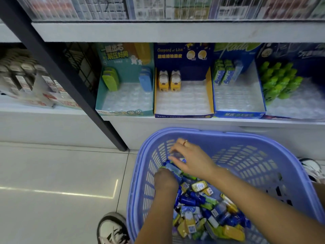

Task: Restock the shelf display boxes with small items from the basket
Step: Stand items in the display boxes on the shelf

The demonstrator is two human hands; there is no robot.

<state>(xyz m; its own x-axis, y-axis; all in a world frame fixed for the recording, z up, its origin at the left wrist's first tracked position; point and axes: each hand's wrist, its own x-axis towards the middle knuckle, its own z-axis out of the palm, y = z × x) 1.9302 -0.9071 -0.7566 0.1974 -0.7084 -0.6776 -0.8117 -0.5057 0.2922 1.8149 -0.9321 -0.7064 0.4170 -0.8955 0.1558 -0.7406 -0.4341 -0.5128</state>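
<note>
Head view: in basket, lower centre, right hand rests spread fingers on items; left hand reaches among them, fingers hidden, grip indeterminate.

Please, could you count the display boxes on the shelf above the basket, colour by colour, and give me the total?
Teal box: 1
Navy box with yellow sides: 1
Bright blue box: 1
Dark blue box, cut off by the right edge of the picture: 1
Total: 4
</note>
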